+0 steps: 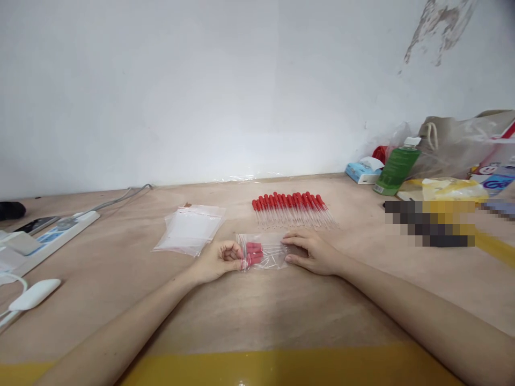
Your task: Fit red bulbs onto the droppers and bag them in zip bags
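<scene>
A clear zip bag (274, 261) lies flat in front of me, its red-striped mouth to the left. Inside are several droppers (254, 253) with red rubber bulbs toward the mouth and thin clear tubes pointing right. My left hand (218, 261) pinches the mouth edge between thumb and fingers. At the opposite end, the thumb and fingertips of my right hand (314, 253) grip the bag's edge. Behind the bag, a row of more red-bulbed droppers (287, 201) lies side by side, bulbs toward the wall. A pile of flat zip bags (191, 228) lies left of the row.
On the left are a white power strip (52, 241), a cable and a white plug-like piece (35, 295). At the back right stand a green bottle (397, 169), a blue tissue pack (361, 172) and plastic bags (454, 187). Yellow tape (257, 367) runs along the front edge.
</scene>
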The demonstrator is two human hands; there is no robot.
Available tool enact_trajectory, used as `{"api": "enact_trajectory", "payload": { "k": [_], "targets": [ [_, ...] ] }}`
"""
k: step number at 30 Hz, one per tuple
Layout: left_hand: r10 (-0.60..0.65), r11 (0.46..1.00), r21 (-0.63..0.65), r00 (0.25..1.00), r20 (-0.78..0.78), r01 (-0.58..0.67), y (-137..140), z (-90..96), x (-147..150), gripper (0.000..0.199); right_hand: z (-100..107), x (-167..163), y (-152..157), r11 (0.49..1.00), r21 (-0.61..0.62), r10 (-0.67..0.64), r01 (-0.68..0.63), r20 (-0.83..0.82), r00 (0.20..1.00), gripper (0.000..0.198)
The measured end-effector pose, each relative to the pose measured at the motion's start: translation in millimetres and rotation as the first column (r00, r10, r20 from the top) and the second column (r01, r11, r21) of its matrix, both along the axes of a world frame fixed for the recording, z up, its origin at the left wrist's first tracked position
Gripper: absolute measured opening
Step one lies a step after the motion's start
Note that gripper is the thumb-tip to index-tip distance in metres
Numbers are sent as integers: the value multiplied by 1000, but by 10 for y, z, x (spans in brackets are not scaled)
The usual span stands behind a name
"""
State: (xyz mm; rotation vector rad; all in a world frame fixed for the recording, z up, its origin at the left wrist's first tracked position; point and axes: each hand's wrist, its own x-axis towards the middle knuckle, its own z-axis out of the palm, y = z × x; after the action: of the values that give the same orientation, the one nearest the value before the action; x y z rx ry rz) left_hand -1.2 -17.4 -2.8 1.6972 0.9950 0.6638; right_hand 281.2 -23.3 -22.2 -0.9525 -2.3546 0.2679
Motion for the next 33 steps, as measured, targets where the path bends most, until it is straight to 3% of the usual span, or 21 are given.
{"api": "enact_trajectory", "payload": {
  "k": [7,14,19,21,23,26,29,33],
  "targets": [
    [67,997,44,998,-21,-66,50,-77,-5,26,17,57,-22,999,-46,13,-14,-12,1000,42],
    [238,930,312,965,-107,-195,85,-165,-10,25,5,24,-22,1000,13,2,-2,-25,1000,37],
    [161,959,250,984,-81,-136,74,-112,-7,20,13,22,-34,1000,15,-9,9,-19,1000,37],
    [215,954,224,976,-37,-201,74,-84,-21,20,16,21,-37,1000,17,-12,13,-24,1000,36],
    [340,909,257,941,-3,-327,103,-56,-41,23,16,20,-37,1000,16,-7,8,-27,1000,35],
    [417,838,383,909,8,-388,251,7,-43,22,8,18,-29,1000,17,-5,5,-29,1000,34],
    [372,857,406,926,-61,-317,553,96,56,21,-7,20,-20,1000,15,-5,6,-27,1000,35],
    [449,849,334,892,-49,-409,1082,147,330,33,-10,22,-21,1000,9,-5,5,-21,1000,36]
  ]
}}
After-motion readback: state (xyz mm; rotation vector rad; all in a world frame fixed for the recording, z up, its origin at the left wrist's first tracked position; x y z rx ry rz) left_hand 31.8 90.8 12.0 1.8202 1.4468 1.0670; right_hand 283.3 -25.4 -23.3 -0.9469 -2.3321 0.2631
